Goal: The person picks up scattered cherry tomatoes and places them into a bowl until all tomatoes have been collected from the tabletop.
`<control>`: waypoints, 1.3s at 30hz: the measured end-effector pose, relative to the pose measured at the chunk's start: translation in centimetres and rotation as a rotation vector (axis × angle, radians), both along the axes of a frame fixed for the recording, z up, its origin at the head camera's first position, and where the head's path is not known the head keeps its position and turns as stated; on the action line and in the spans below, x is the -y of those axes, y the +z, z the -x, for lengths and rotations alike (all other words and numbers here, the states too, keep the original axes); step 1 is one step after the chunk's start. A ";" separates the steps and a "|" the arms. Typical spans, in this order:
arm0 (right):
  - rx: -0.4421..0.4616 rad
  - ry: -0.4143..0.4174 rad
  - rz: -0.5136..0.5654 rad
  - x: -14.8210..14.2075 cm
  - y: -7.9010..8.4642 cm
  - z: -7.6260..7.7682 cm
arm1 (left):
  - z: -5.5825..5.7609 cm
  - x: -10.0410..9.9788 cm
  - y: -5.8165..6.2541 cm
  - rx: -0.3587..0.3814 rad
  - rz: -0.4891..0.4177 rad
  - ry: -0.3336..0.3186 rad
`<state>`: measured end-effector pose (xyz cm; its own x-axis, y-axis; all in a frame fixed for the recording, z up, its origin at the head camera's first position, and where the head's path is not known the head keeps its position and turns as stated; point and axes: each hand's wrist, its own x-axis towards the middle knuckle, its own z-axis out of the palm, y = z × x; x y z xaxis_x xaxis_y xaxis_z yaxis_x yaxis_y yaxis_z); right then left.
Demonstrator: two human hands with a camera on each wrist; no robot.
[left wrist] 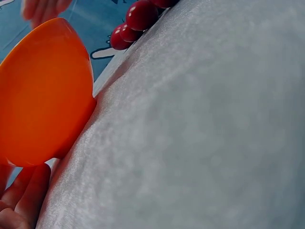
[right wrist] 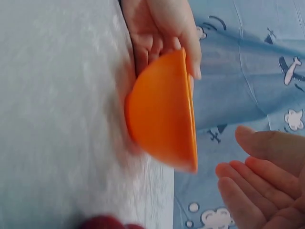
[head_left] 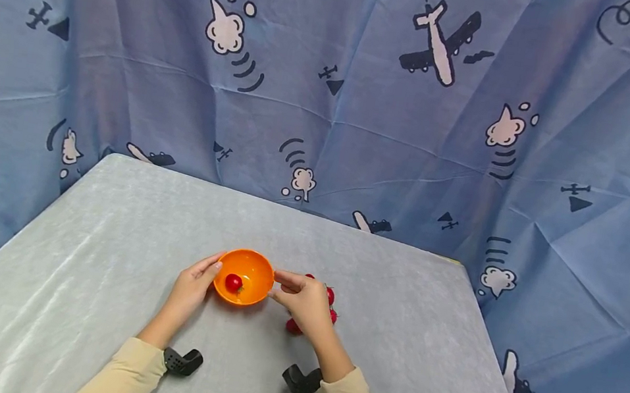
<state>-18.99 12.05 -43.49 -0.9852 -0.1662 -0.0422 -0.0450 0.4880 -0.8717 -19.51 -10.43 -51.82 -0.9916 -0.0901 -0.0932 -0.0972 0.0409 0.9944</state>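
An orange bowl [head_left: 259,269] is in the middle of the head view, its base right at the tabletop. Inside it lies one small red tomato [head_left: 233,283] with a green stem. My left hand [head_left: 191,285] grips the bowl's left side, thumb over the rim and fingers against the outer wall. On the other side, my right hand [head_left: 306,301] has its fingertips near the right rim; the right wrist view shows these fingers [right wrist: 243,193] spread and apart from the bowl. Several red tomatoes [head_left: 294,326] lie on the table beside and partly hidden behind the right hand.
A pale cloth covers the table [head_left: 392,339]. Behind it hangs a blue curtain [head_left: 277,118] with airplane and cloud prints. Black wrist devices [head_left: 182,362] sit at both sleeves, near the tabletop.
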 end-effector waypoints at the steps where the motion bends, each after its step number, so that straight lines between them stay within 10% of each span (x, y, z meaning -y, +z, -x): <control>1: 0.008 -0.017 0.001 -0.4 -0.1 0.0 | 0.0 0.0 0.0 0.000 0.001 0.002; 39: 0.044 -0.254 0.091 -6.9 -1.6 -2.3 | 0.1 -0.2 -0.1 0.009 -0.007 0.011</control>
